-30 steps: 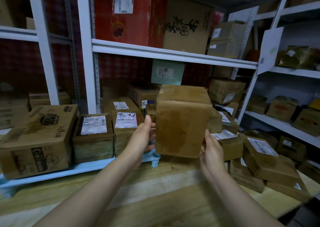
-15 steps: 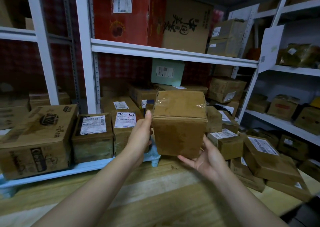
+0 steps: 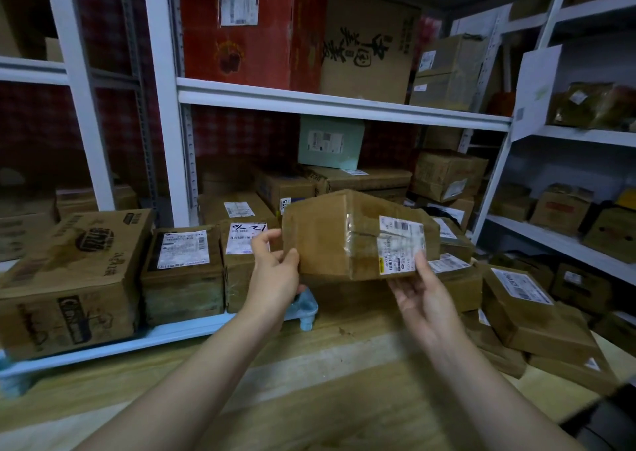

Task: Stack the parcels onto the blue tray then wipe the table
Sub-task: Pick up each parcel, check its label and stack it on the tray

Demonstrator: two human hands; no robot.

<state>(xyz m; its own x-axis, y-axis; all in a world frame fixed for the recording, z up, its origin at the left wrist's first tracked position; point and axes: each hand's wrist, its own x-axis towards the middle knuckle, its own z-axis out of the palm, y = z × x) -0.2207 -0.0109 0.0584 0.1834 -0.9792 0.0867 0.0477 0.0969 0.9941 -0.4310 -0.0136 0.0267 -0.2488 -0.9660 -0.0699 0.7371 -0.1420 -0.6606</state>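
The white shelves (image 3: pixel 165 106) are the biggest thing here. They stand behind everything and are full of boxes. A big red box (image 3: pixel 241 27) sits on the top shelf, and a pale green box (image 3: pixel 330 142) stands on the shelf under it.

The wooden table (image 3: pixel 309 399) comes next, low and close. The blue tray (image 3: pixel 172 333) lies along the far edge of the table, from the far left corner to about the middle. A big brown box (image 3: pixel 69 278) with dark print sits on the left end of the tray. Two smaller boxes (image 3: pixel 182 271) with white labels sit beside it on the tray, touching each other.

A pile of flat parcels (image 3: pixel 537 316) lies at the right edge of the table, some leaning on others.

The parcel (image 3: pixel 344 240) in the hands is brown and taped. It is up in the air, tilted, over the far middle of the table, just above the right end of the tray. It does not touch the tray or the table.

The left hand (image 3: pixel 275 278) grips the left end of the parcel, thumb in front and fingers round the back. The right hand (image 3: pixel 423 295) holds the bottom right corner from below, palm up, with the thumb pressed on the front.

A white label (image 3: pixel 401 244) with bar codes is stuck on the right side of the parcel, under shiny tape.
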